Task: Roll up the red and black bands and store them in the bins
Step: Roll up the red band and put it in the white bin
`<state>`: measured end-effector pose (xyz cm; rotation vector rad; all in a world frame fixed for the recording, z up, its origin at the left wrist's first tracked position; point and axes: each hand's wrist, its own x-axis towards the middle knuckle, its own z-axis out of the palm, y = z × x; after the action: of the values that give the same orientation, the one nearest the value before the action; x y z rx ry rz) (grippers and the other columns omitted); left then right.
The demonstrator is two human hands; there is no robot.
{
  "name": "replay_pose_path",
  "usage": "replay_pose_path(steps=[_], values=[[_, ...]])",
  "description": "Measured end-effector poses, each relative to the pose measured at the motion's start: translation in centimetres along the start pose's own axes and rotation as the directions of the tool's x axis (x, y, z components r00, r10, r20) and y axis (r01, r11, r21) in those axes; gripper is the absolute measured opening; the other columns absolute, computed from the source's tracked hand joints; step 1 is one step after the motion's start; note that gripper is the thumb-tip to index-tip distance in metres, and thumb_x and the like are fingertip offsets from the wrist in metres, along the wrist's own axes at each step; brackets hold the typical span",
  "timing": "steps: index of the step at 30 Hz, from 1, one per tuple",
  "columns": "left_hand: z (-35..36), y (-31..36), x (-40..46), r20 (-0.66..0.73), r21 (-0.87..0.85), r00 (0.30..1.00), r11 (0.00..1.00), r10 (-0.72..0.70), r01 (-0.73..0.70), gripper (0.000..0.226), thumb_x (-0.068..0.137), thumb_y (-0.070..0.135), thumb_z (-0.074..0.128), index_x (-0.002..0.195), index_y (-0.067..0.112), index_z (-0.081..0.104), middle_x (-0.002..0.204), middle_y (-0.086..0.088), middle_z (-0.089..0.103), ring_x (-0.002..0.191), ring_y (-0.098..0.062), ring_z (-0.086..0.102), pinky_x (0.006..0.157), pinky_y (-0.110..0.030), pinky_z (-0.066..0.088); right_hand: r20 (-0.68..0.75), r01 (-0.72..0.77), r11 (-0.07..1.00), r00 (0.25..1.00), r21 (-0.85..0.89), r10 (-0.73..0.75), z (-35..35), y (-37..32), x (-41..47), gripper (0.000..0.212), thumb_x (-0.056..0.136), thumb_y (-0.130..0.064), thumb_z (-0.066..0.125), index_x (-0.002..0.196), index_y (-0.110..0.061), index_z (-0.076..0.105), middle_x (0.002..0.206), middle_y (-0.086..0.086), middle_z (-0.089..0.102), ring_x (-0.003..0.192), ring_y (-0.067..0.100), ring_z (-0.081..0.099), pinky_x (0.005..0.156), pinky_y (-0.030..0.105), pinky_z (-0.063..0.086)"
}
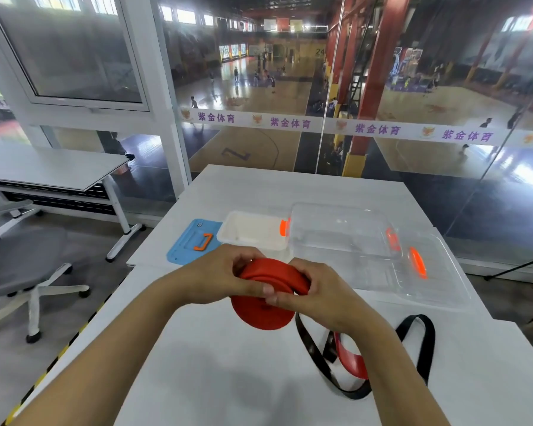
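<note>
Both hands, left (225, 278) and right (314, 290), pinch the red band (268, 284) roll, maybe half wound, so keep it tight and even.

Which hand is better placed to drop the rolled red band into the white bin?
Left, probably. The left hand grips the red band on the side nearer the white bin; the right hand sits toward the clear bin.

Single head-worn wide-angle view, looking forward and down, close over the white table (259, 379), glass wall (382, 87) beyond
</note>
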<state>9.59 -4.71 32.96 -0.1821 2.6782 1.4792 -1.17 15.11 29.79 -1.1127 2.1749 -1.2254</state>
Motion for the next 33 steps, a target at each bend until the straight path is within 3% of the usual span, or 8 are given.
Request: replay_pose_path(steps=[5,11,14,17,20,24,28,33], values=[[1.2,-0.6,0.2,-0.171,-0.086,0.982,0.992,0.078,-0.094,0.042,0.076,0.047,0.077,0.114,0.031,0.068,0.107,0.010,0.074,0.104,-0.012,0.070,0.085,-0.027,0.059,0.003,-0.027,0.986,1.000,0.167,0.027,-1.3,0.3,0.1,0.029,0.076,-0.039,0.090,0.096,-0.030,0.071,0.089,-0.004,0.075,0.083,0.013,0.073,0.077,0.032,0.060],[2.9,-0.8,0.6,-0.363,-0.321,0.930,0.930,0.052,-0.177,0.039,0.078,0.034,0.076,0.113,0.019,0.068,0.105,-0.002,0.077,0.099,-0.016,0.073,0.078,-0.025,0.060,-0.056,-0.025,0.954,0.997,0.300,0.044,-0.1,1.6,0.0,0.033,0.087,-0.038,0.081,0.116,-0.032,0.067,0.103,-0.003,0.076,0.091,0.012,0.074,0.080,0.042,0.064],[3.9,-0.8,1.0,-0.457,-0.466,0.888,0.866,-0.061,-0.180,0.039,0.077,0.037,0.076,0.112,0.020,0.069,0.102,-0.001,0.077,0.097,-0.019,0.075,0.076,-0.032,0.063,-0.092,-0.025,0.947,0.994,0.322,0.058,1.1,2.2,0.0,0.036,0.087,-0.042,0.080,0.118,-0.035,0.063,0.098,0.002,0.073,0.076,0.011,0.067,0.071,0.039,0.061],[6.3,-0.7,1.7,-0.512,-0.650,0.831,0.730,-0.218,-0.209,0.036,0.082,0.032,0.074,0.113,0.015,0.069,0.099,-0.001,0.078,0.095,-0.020,0.076,0.072,-0.038,0.064,-0.244,-0.001,0.911,0.963,0.413,0.112,3.3,2.8,0.3,0.041,0.087,-0.041,0.081,0.121,-0.038,0.059,0.104,-0.006,0.073,0.086,0.009,0.071,0.071,0.034,0.061],[9.1,-0.6,2.2,-0.525,-0.736,0.782,0.642,-0.337,-0.218,0.036,0.088,0.036,0.069,0.117,0.014,0.065,0.108,-0.007,0.076,0.096,-0.021,0.076,0.072,-0.038,0.063,-0.408,0.038,0.842,0.886,0.539,0.221,6.1,2.4,0.8,0.045,0.089,-0.048,0.074,0.129,-0.035,0.055,0.108,-0.012,0.074,0.100,0.002,0.071,0.087,0.025,0.057],[10.7,-1.1,2.3,-0.473,-0.761,0.797,0.630,-0.376,-0.154,0.047,0.083,0.047,0.067,0.119,0.017,0.062,0.112,-0.005,0.073,0.100,-0.019,0.075,0.077,-0.034,0.063,-0.456,0.001,0.829,0.836,0.559,0.306,6.3,2.9,0.7,0.043,0.090,-0.062,0.054,0.118,-0.030,0.061,0.103,-0.009,0.074,0.095,-0.002,0.069,0.082,0.019,0.053],[10.6,-2.6,1.8,-0.317,-0.725,0.874,0.688,-0.369,0.027,0.043,0.086,0.044,0.069,0.120,0.019,0.066,0.117,-0.007,0.073,0.107,-0.022,0.073,0.086,-0.042,0.063,-0.411,-0.014,0.869,0.877,0.495,0.248,4.3,4.3,0.6,0.021,0.100,-0.047,0.056,0.107,-0.031,0.067,0.098,-0.007,0.076,0.091,0.005,0.071,0.083,0.028,0.056],[7.6,-2.8,1.6,-0.168,-0.566,0.955,0.817,-0.245,0.110,0.050,0.077,0.044,0.074,0.121,0.021,0.069,0.114,-0.004,0.076,0.108,-0.022,0.072,0.083,-0.035,0.062,-0.176,-0.018,0.949,0.981,0.313,0.077,1.0,5.7,0.4,0.015,0.097,-0.038,0.068,0.111,-0.033,0.070,0.103,-0.011,0.076,0.099,0.007,0.071,0.086,0.028,0.057]])
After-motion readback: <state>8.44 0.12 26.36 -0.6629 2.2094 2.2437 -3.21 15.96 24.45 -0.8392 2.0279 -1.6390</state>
